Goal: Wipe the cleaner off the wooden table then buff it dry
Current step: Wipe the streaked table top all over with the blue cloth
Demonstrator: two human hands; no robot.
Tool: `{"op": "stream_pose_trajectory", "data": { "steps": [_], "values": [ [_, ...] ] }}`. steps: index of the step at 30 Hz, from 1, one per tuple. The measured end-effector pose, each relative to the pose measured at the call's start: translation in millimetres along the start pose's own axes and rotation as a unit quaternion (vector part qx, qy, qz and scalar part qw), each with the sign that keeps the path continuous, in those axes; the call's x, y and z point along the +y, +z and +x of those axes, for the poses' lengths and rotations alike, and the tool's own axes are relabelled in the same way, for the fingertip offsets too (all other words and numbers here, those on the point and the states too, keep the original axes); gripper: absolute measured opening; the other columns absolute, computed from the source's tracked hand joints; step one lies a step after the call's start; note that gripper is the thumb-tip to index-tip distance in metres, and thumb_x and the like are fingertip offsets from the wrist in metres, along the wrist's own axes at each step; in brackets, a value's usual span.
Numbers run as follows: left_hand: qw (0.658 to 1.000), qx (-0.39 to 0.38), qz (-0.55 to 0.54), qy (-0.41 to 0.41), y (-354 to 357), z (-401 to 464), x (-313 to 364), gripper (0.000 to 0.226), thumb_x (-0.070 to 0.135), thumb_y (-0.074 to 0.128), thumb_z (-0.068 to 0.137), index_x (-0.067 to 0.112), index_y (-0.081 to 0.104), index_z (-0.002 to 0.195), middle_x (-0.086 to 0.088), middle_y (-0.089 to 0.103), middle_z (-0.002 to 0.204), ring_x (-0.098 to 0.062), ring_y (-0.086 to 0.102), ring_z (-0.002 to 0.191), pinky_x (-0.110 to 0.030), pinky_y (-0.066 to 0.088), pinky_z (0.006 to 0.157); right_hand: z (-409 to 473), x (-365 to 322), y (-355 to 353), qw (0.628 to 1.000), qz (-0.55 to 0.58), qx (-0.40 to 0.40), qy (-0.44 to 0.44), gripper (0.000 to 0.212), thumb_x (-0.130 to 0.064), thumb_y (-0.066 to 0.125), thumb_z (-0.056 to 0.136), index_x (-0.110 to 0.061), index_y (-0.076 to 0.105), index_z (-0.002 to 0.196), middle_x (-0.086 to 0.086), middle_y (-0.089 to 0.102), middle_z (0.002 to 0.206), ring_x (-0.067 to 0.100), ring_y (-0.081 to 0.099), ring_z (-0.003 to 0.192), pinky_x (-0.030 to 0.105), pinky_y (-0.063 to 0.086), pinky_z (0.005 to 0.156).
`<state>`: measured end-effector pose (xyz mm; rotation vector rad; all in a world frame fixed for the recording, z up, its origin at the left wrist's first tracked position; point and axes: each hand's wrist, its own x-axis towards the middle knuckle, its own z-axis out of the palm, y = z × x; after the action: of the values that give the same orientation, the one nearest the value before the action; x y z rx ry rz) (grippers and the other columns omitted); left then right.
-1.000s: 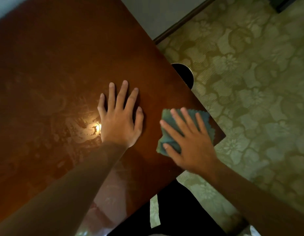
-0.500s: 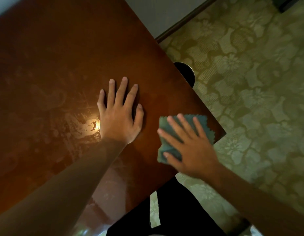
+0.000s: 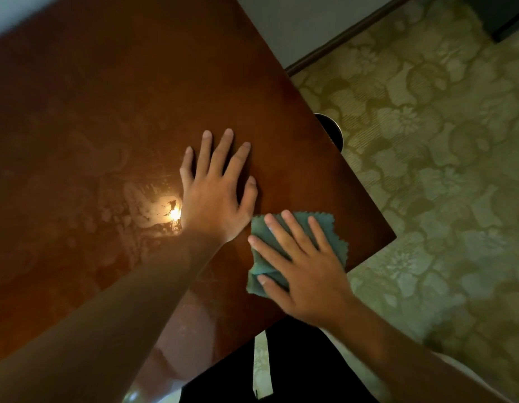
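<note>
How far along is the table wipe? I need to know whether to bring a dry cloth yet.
Done: the wooden table looks even and streak-free past the left hand, which rests flat. In hand: the right hand presses the green cloth flat near the table's corner. Left: cloudy smears around the light's glare beside the left hand; buffing seems not yet due.

Bare forearms, no sleeves; hands ringless; dark trousers (image 3: pixel 296 370) below

Dim, glare spot on table (image 3: pixel 78 112)
</note>
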<state>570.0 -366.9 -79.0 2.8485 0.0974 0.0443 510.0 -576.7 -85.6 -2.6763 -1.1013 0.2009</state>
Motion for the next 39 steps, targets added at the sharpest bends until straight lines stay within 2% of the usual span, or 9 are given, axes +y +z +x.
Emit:
{"op": "stream_pose_trajectory", "data": {
  "steps": [5, 8, 11, 16, 22, 29, 32, 35, 39],
  "values": [
    [0.997, -0.015, -0.07, -0.012, -8.3, 0.2, -4.3, 0.056, 0.044, 0.043, 0.098, 0.02, 0.046, 0.148, -0.008, 0.029, 0.164, -0.027, 0.013, 0.155, -0.047, 0.001, 0.123, 28.0, 52.3, -18.7, 0.999, -0.036, 0.0, -0.029, 0.06, -0.055, 0.036, 0.104, -0.03, 0.033, 0.158, 0.01, 0.028, 0.167, 0.032, 0.02, 0.157, 0.058, 0.012, 0.126],
    [0.992, -0.004, -0.127, -0.02, -16.3, -5.6, -7.9, 0.052, 0.036, 0.046, 0.097, 0.017, 0.048, 0.146, -0.01, 0.033, 0.161, -0.027, 0.017, 0.154, -0.047, 0.008, 0.124, 33.6, 47.0, -14.6, 0.995, -0.056, -0.019, -0.075, 0.061, -0.056, 0.034, 0.104, -0.03, 0.029, 0.159, 0.01, 0.025, 0.169, 0.033, 0.016, 0.158, 0.06, 0.01, 0.126],
    [0.991, 0.014, -0.133, -0.018, -24.8, -29.2, -19.0, 0.046, 0.03, 0.048, 0.098, 0.017, 0.052, 0.142, -0.009, 0.041, 0.156, -0.027, 0.024, 0.151, -0.048, 0.015, 0.122, 41.4, 33.1, -10.6, 0.988, -0.06, -0.036, -0.141, 0.062, -0.056, 0.036, 0.103, -0.031, 0.03, 0.16, 0.008, 0.022, 0.17, 0.032, 0.016, 0.158, 0.061, 0.012, 0.125],
    [0.987, 0.033, -0.137, -0.08, -41.0, -87.6, -56.9, 0.042, 0.027, 0.047, 0.099, 0.016, 0.056, 0.138, -0.009, 0.046, 0.152, -0.027, 0.03, 0.149, -0.049, 0.019, 0.121, 57.9, -21.2, 3.0, 0.972, -0.053, -0.056, -0.222, 0.068, -0.054, 0.044, 0.099, -0.031, 0.023, 0.16, 0.007, 0.022, 0.17, 0.033, 0.016, 0.158, 0.062, 0.015, 0.124],
    [0.974, 0.066, -0.129, -0.174, -59.3, -180.7, -122.5, 0.04, 0.027, 0.046, 0.099, 0.017, 0.058, 0.135, -0.006, 0.048, 0.15, -0.024, 0.033, 0.148, -0.044, 0.017, 0.121, 65.5, -111.2, 27.1, 0.956, -0.027, -0.063, -0.287, 0.061, -0.054, 0.038, 0.103, -0.027, 0.036, 0.159, 0.009, 0.026, 0.168, 0.032, 0.018, 0.157, 0.06, 0.015, 0.125],
    [0.955, 0.114, -0.113, -0.25, -83.6, -270.2, -181.2, 0.035, 0.02, 0.052, 0.097, 0.015, 0.063, 0.131, -0.006, 0.053, 0.146, -0.024, 0.04, 0.143, -0.048, 0.02, 0.119, 67.6, -231.4, 60.0, 0.947, -0.03, -0.08, -0.31, 0.063, -0.055, 0.043, 0.1, -0.028, 0.038, 0.157, 0.009, 0.028, 0.168, 0.032, 0.018, 0.158, 0.058, 0.011, 0.127],
    [0.948, 0.118, -0.108, -0.274, -91.0, -286.4, -193.4, 0.036, 0.017, 0.053, 0.097, 0.013, 0.064, 0.13, -0.007, 0.054, 0.145, -0.024, 0.04, 0.143, -0.045, 0.017, 0.12, 70.8, -279.6, 74.0, 0.949, -0.006, -0.079, -0.305, 0.061, -0.053, 0.049, 0.098, -0.024, 0.047, 0.152, 0.011, 0.035, 0.165, 0.031, 0.022, 0.157, 0.057, 0.011, 0.127],
    [0.944, 0.128, -0.109, -0.284, -93.7, -283.8, -192.6, 0.034, 0.015, 0.052, 0.097, 0.013, 0.065, 0.128, -0.007, 0.056, 0.142, -0.024, 0.043, 0.141, -0.047, 0.019, 0.119, 74.7, -294.1, 77.5, 0.955, 0.023, -0.067, -0.288, 0.059, -0.049, 0.055, 0.096, -0.019, 0.054, 0.147, 0.012, 0.042, 0.161, 0.031, 0.026, 0.155, 0.057, 0.015, 0.127],
    [0.932, 0.163, -0.112, -0.303, -95.7, -260.2, -190.8, 0.032, 0.015, 0.053, 0.096, 0.012, 0.064, 0.126, -0.007, 0.057, 0.139, -0.023, 0.046, 0.136, -0.052, 0.023, 0.117, 78.2, -282.1, 73.5, 0.948, 0.051, -0.062, -0.309, 0.049, -0.047, 0.056, 0.096, -0.024, 0.063, 0.139, 0.007, 0.05, 0.156, 0.03, 0.032, 0.153, 0.056, 0.02, 0.126]
  ]
}}
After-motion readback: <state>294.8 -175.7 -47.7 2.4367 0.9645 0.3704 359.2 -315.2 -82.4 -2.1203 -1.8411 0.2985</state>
